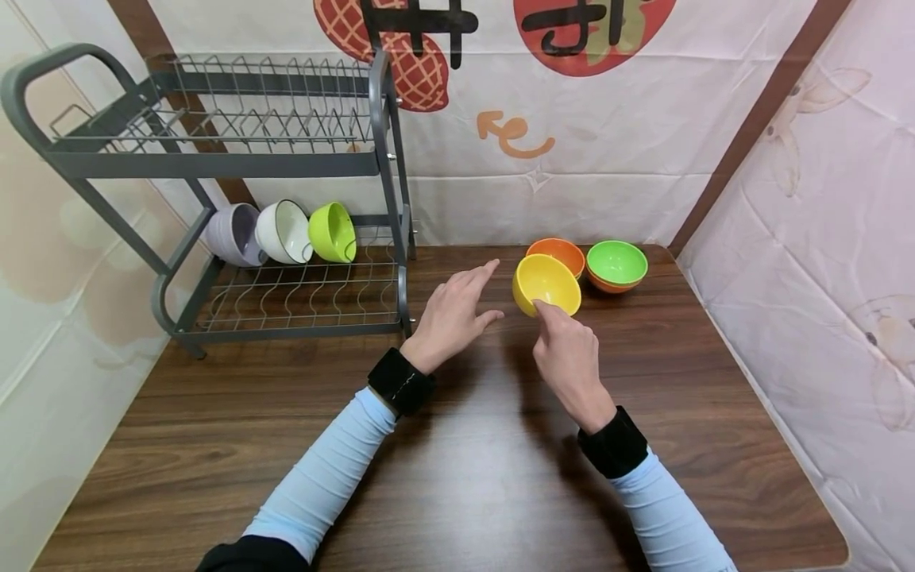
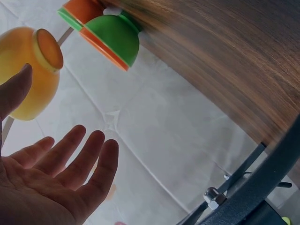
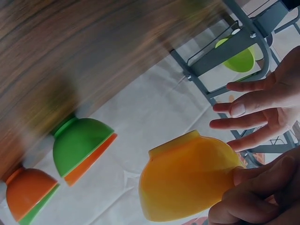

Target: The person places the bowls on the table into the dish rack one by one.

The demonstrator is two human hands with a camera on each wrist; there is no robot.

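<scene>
My right hand pinches the rim of a yellow bowl between thumb and fingers. The bowl is lifted above the table, its foot showing in the left wrist view. To its left is my left hand, fingers extended, thumb apart, holding nothing. Behind the yellow bowl, partly covered by it in the head view, an orange bowl sits nested in a green bowl. Beside that pair, another green bowl rests inside an orange bowl.
A grey two-tier dish rack stands at the left on the wooden table. On its lower shelf lean a lavender bowl, a white bowl and a lime green bowl. A printed cloth hangs behind.
</scene>
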